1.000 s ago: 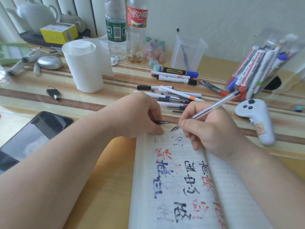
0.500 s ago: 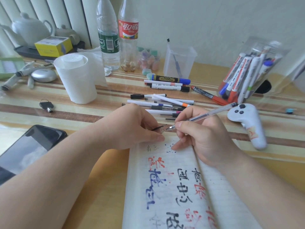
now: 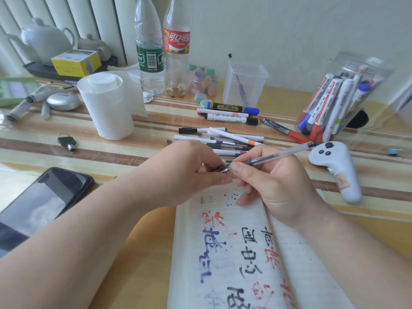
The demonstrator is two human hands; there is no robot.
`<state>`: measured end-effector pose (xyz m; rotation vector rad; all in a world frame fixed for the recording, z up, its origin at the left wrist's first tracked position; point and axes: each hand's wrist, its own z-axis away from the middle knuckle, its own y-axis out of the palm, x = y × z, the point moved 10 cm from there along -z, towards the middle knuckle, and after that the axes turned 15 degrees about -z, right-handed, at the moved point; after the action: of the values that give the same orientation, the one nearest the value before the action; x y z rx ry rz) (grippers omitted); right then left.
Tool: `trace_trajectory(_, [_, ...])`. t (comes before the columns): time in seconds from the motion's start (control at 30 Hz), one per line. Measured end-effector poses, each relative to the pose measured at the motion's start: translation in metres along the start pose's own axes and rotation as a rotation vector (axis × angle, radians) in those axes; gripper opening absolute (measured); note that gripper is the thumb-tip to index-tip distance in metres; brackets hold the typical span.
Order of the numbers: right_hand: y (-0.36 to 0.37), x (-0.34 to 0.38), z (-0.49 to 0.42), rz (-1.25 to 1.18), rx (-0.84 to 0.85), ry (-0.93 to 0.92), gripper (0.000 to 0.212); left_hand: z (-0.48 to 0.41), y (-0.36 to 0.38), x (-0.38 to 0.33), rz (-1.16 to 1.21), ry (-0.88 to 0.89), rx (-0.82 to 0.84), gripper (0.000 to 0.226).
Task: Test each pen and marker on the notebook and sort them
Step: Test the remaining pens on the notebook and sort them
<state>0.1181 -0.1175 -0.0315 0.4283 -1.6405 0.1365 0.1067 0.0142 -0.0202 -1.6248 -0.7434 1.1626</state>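
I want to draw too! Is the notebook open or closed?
Open. The notebook lies spread flat, its lined pages facing up on both sides of the middle fold, with red, blue and black test writing on them.

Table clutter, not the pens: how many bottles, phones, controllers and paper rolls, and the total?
Bottles: 2, a green-label bottle and a red-label bottle
Phone: 1
Controller: 1
Paper roll: 1
Total: 5
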Motion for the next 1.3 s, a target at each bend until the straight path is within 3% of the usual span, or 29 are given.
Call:
trace_trajectory(0.13, [0.0, -0.006, -0.002, -0.084, -0.021, 0.043, 0.023, -0.001, -0.005, 0.003, 0.007, -0.056, -0.068, 0.03])
trace_trajectory(0.27, [0.0, -0.015, -0.004, -0.325, -0.01, 0.156, 0.008, 0.0, -0.008, 0.004, -0.018, -0.057, -0.104, 0.019])
trace_trajectory(0.43, [0.001, -0.015, -0.005, -0.21, 0.021, 0.118, 0.011, 0.001, -0.012, -0.004, -0.028, 0.066, -0.19, 0.046])
trace_trajectory(0.63, [0.003, -0.01, -0.006, -0.192, -0.063, 0.082, 0.034, 0.003, -0.025, -0.017, -0.095, 0.178, -0.402, 0.056])
trace_trajectory(0.73, [0.004, -0.005, -0.004, -0.147, -0.124, 0.053, 0.051, 0.004, -0.028, -0.017, -0.056, 0.17, -0.43, 0.055])
trace_trajectory(0.9, [0.0, -0.016, -0.004, -0.161, -0.092, 0.087, 0.057, 0.002, -0.014, -0.006, -0.031, 0.067, -0.242, 0.059])
trace_trajectory(1.0, [0.0, -0.016, -0.001, -0.149, -0.066, 0.07, 0.032, 0.003, -0.011, -0.004, -0.054, 0.059, -0.208, 0.057])
trace_trajectory(1.1, [-0.006, -0.011, -0.001, -0.086, -0.078, 0.009, 0.017, 0.003, 0.003, -0.002, -0.08, 0.03, -0.059, 0.049])
trace_trajectory(1.23, [-0.012, 0.001, -0.003, -0.058, -0.11, -0.06, 0.022, 0.004, 0.027, -0.008, -0.211, 0.099, 0.161, 0.082])
trace_trajectory(1.3, [-0.015, 0.007, -0.002, -0.074, -0.121, -0.071, 0.021, 0.003, 0.031, -0.01, -0.19, 0.114, 0.207, 0.082])
